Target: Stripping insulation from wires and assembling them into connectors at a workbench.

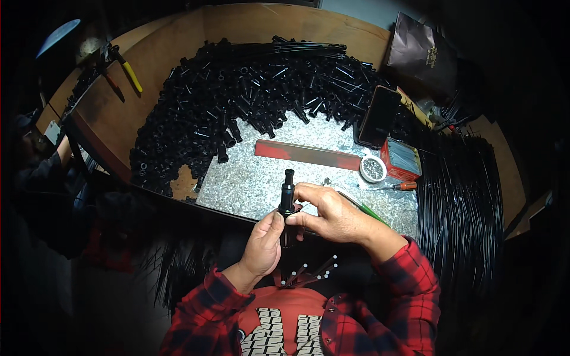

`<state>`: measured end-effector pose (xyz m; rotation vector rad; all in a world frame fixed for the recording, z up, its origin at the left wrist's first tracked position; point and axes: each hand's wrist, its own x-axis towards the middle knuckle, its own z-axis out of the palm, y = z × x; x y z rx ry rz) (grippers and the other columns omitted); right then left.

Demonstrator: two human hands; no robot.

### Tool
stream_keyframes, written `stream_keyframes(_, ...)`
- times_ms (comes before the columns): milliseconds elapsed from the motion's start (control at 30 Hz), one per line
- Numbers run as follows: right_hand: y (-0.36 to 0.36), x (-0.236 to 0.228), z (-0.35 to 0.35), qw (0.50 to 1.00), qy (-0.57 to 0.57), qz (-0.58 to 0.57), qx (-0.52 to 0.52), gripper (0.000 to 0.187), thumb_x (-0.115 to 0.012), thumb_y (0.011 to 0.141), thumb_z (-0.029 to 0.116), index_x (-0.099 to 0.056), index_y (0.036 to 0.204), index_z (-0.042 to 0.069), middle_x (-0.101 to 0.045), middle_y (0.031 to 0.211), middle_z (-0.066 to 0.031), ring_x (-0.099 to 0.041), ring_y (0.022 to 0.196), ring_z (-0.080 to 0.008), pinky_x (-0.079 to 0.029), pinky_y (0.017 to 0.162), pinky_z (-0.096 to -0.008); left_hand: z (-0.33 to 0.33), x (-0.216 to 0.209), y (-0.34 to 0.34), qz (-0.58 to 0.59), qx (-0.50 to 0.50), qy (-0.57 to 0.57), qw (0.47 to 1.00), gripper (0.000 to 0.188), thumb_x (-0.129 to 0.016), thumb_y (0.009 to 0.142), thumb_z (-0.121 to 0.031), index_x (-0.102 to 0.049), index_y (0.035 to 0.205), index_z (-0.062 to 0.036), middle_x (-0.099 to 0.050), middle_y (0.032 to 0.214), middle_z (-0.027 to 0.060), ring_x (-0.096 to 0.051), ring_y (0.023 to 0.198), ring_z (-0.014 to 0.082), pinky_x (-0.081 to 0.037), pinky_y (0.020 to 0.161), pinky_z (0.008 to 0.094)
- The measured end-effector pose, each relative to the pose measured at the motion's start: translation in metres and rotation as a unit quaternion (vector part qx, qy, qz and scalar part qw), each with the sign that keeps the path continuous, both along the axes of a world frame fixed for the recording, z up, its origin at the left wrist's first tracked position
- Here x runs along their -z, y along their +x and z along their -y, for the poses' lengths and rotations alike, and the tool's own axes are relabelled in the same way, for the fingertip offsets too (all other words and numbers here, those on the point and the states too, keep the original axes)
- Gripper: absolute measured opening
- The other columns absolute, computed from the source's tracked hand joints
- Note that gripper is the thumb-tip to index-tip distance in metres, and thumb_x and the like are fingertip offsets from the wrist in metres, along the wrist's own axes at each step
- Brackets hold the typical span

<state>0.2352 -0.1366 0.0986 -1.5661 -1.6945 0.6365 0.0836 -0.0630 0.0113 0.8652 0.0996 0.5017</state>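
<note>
Left hand (264, 244) and right hand (331, 215) grip 1 black cylinder (287, 194).

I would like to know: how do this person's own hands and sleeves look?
The left hand and right hand are bare, without gloves, and no watch shows on either wrist. The left sleeve and right sleeve are red and dark plaid, long, leaving the wrists uncovered.
</note>
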Motion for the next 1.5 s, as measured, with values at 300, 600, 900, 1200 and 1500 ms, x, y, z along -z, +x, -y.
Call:
stream_keyframes(300,0.002,-0.003,-0.001,0.999,0.028,0.044,-0.001,0.022,-0.067,0.077,0.011,-0.049,0.085,-0.001,-0.055,0.082,-0.0165,-0.056,0.083,-0.0353,-0.044,0.072,-0.0411,-0.001,0.002,-0.001,0.008,0.007,0.025,1.0,0.037,-0.036,0.101,-0.026,-0.046,0.125,0.0009,-0.056,0.107,0.0059,-0.054,0.091,0.0127,-0.046,0.078,0.0284)
stream_keyframes(600,0.001,0.008,-0.002,0.997,0.074,-0.004,-0.03,0.022,-0.065,0.079,0.008,-0.05,0.093,0.0,-0.053,0.09,-0.0171,-0.055,0.085,-0.0359,-0.045,0.072,-0.0411,-0.002,-0.002,0.0,-0.017,-0.008,0.048,0.999,0.039,-0.036,0.101,-0.026,-0.043,0.128,0.0015,-0.056,0.104,0.0057,-0.055,0.088,0.0128,-0.047,0.077,0.0283)
stream_keyframes(900,0.001,0.009,-0.001,0.996,0.084,0.027,-0.008,0.025,-0.068,0.079,0.014,-0.051,0.089,0.0,-0.054,0.084,-0.015,-0.057,0.081,-0.0335,-0.045,0.069,-0.04,-0.003,-0.002,-0.002,-0.008,0.014,0.041,0.999,0.038,-0.034,0.101,-0.03,-0.046,0.121,0.0006,-0.057,0.101,0.0073,-0.057,0.086,0.0149,-0.048,0.077,0.0299)
stream_keyframes(1200,-0.001,0.032,-0.007,0.989,0.147,-0.025,0.013,0.03,-0.073,0.075,0.018,-0.055,0.09,0.0,-0.057,0.082,-0.0121,-0.059,0.077,-0.0284,-0.047,0.067,-0.0359,-0.008,-0.005,-0.005,-0.037,-0.007,0.021,0.999,0.04,-0.034,0.101,-0.032,-0.046,0.121,0.0002,-0.057,0.105,0.0097,-0.058,0.086,0.0172,-0.049,0.079,0.0325)
stream_keyframes(1500,-0.024,0.052,0.006,0.971,-0.006,-0.157,0.179,0.052,-0.081,0.073,0.027,-0.041,0.098,0.003,-0.046,0.074,-0.0034,-0.054,0.068,-0.0084,-0.046,0.058,-0.0249,-0.014,-0.004,-0.015,-0.031,-0.001,0.001,1.0,0.039,-0.032,0.102,-0.028,-0.045,0.122,0.0025,-0.052,0.119,0.0136,-0.055,0.105,0.0204,-0.047,0.088,0.0332)
